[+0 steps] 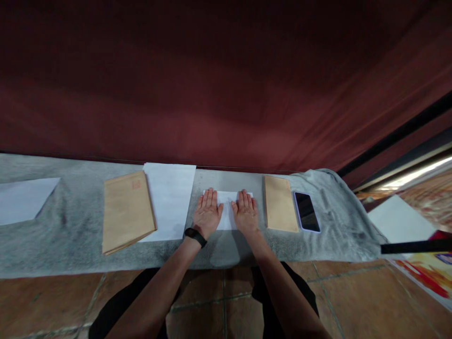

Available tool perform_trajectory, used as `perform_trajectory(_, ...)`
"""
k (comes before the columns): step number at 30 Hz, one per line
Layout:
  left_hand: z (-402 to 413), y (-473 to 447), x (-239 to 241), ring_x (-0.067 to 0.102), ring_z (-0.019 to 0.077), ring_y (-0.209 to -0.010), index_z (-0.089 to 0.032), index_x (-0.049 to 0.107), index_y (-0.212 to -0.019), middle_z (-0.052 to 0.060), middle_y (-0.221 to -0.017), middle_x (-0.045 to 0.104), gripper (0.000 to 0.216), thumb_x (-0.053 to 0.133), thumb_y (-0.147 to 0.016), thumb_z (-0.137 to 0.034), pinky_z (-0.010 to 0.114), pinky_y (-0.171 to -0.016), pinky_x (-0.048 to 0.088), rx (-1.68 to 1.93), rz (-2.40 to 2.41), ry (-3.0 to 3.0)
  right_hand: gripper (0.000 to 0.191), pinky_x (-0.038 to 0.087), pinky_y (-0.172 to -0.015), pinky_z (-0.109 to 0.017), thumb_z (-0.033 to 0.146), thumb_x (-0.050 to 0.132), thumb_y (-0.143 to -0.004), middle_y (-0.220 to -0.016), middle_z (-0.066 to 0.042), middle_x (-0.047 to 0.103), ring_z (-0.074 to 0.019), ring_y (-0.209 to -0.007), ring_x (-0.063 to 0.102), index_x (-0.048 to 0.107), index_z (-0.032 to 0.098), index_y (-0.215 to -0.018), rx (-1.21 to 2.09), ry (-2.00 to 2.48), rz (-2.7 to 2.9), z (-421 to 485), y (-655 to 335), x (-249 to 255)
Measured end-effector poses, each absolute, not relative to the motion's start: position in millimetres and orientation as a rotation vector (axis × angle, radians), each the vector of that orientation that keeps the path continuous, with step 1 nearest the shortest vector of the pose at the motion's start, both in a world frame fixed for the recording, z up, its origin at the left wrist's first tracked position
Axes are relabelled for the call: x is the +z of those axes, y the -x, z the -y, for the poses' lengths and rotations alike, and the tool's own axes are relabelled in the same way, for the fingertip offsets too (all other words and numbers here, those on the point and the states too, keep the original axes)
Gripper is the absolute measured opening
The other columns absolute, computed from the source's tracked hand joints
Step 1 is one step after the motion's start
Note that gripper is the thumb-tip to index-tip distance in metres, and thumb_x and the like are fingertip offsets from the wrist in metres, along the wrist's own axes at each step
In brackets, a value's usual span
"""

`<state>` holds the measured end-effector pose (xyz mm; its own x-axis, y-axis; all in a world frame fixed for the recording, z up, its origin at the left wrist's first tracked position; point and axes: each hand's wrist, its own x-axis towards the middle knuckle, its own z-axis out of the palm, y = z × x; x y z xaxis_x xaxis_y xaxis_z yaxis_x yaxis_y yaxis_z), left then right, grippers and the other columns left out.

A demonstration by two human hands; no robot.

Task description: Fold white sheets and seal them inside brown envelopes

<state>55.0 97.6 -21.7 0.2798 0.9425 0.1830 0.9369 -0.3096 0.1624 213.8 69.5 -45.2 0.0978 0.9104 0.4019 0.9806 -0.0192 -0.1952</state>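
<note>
My left hand point(207, 213) and my right hand point(245, 212) lie flat, fingers stretched out, side by side on a folded white paper point(226, 207) that rests on the grey cloth point(70, 235) over the table. A black band is on my left wrist. Neither hand grips anything; both palms press down on the paper.
Left of my hands lies a white sheet point(170, 197) and a stack of brown envelopes point(127, 212). To the right are another brown envelope point(279, 203) and a phone point(306, 212). Another white paper point(24, 200) sits far left. A dark red curtain point(212, 84) hangs behind.
</note>
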Motion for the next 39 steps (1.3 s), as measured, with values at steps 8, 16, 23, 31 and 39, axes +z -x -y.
perform_trajectory(8, -97.1, -47.8, -26.8, 0.030, 0.0324, -0.153, 0.002, 0.039, -0.153, 0.023, -0.162, 0.035, 0.067, 0.031, -0.102, -0.040, 0.049, -0.125, 0.026, 0.473, -1.915, -2.447, 0.062, 0.035, -0.119, -0.052, 0.043, 0.035, -0.108, -0.155, -0.025, 0.044, -0.0337, -0.145, 0.044, 0.044, 0.000, -0.151, -0.253, 2.021, 1.820, -66.8, -220.5, -45.1)
perform_trajectory(16, -89.4, -52.0, -22.0, 0.028, 0.0332, -0.154, 0.003, 0.039, -0.152, 0.024, -0.160, 0.038, 0.065, 0.031, -0.102, -0.038, 0.053, -0.126, 0.021, 0.584, -1.893, -2.473, 0.065, 0.034, -0.119, -0.052, 0.044, 0.033, -0.108, -0.156, -0.026, 0.041, -0.0348, -0.146, 0.042, 0.039, -0.002, -0.153, -0.226, 2.036, 1.823, -64.7, -223.1, -44.1)
perform_trajectory(23, -80.0, -69.0, -17.5, 0.030, 0.0274, -0.153, -0.007, 0.040, -0.154, 0.015, -0.162, 0.039, 0.061, 0.028, -0.105, -0.040, 0.047, -0.126, 0.024, 0.425, -1.587, -2.620, 0.064, 0.034, -0.119, -0.052, 0.043, 0.033, -0.108, -0.157, -0.026, 0.040, -0.0342, -0.148, 0.040, 0.038, -0.001, -0.154, -0.184, 2.033, 1.825, -63.9, -222.0, -38.5)
perform_trajectory(31, -83.0, -70.1, -22.1, 0.029, 0.0290, -0.153, -0.004, 0.039, -0.154, 0.019, -0.163, 0.035, 0.064, 0.029, -0.104, -0.043, 0.049, -0.126, 0.024, 0.429, -1.673, -2.590, 0.063, 0.031, -0.119, -0.056, 0.042, 0.032, -0.108, -0.157, -0.027, 0.040, -0.0349, -0.147, 0.040, 0.039, -0.001, -0.153, -0.182, 2.064, 1.802, -59.1, -223.0, -35.6)
perform_trajectory(39, -82.5, -68.4, -18.2, 0.026, 0.0282, -0.155, -0.004, 0.039, -0.154, 0.017, -0.164, 0.034, 0.058, 0.027, -0.103, -0.029, 0.048, -0.127, 0.021, 0.351, -1.640, -2.605, 0.051, 0.025, -0.125, -0.048, 0.033, 0.031, -0.109, -0.161, -0.013, 0.040, -0.0250, -0.151, 0.034, 0.044, 0.012, -0.154, 0.087, 1.878, 2.080, -58.2, -206.1, -22.6)
